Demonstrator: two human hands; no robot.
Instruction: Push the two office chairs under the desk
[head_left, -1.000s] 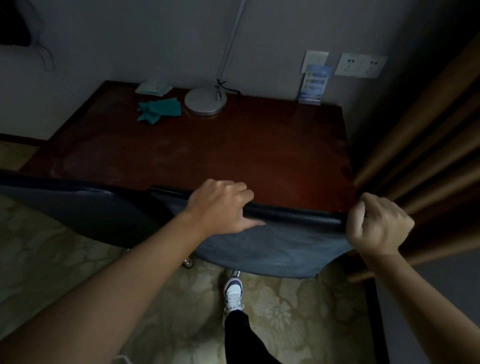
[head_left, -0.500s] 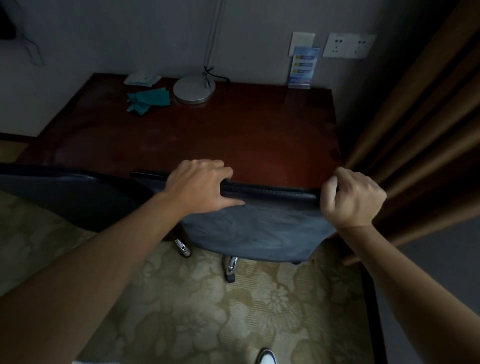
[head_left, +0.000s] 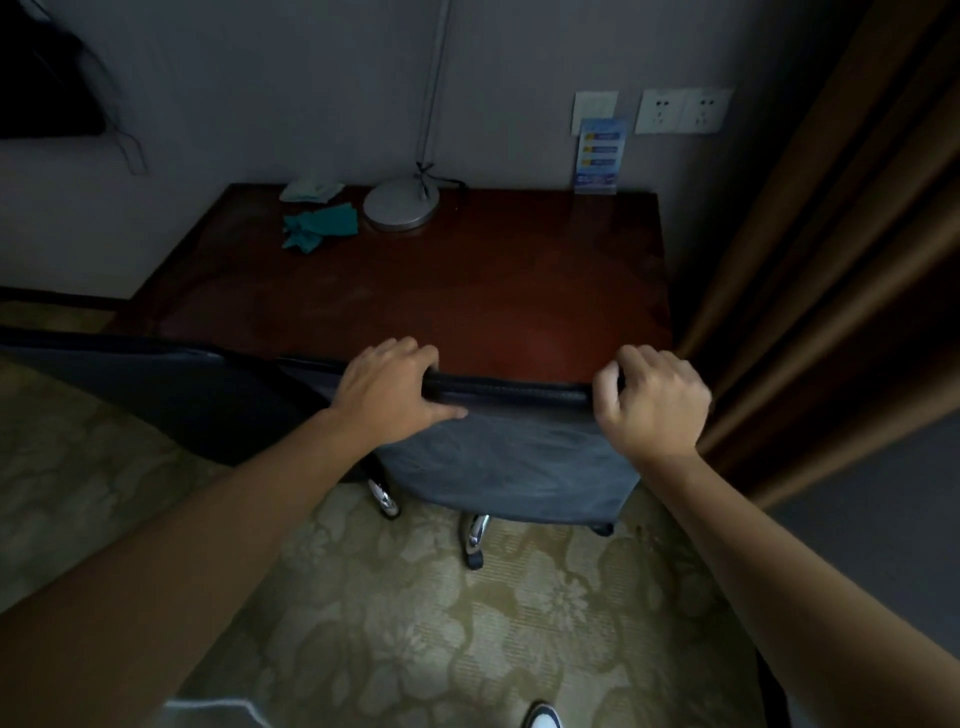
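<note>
Both hands grip the top edge of a grey office chair's backrest (head_left: 511, 462): the left hand (head_left: 387, 387) curls over it near the left corner, thumb lying along the back panel, and the right hand (head_left: 652, 402) is closed around the right corner. The backrest stands against the front edge of the dark red tabletop (head_left: 467, 291). Below it, chrome legs and castors (head_left: 475, 538) rest on a patterned floor (head_left: 415, 623). A 2nd dark chair back (head_left: 156, 384) lies just left, overlapping the first. On the tabletop's far side sit a round lamp base (head_left: 401, 209), a teal cloth (head_left: 321, 228) and a blue card (head_left: 598, 156). Brown curtains (head_left: 831, 260) hang at right.
</note>
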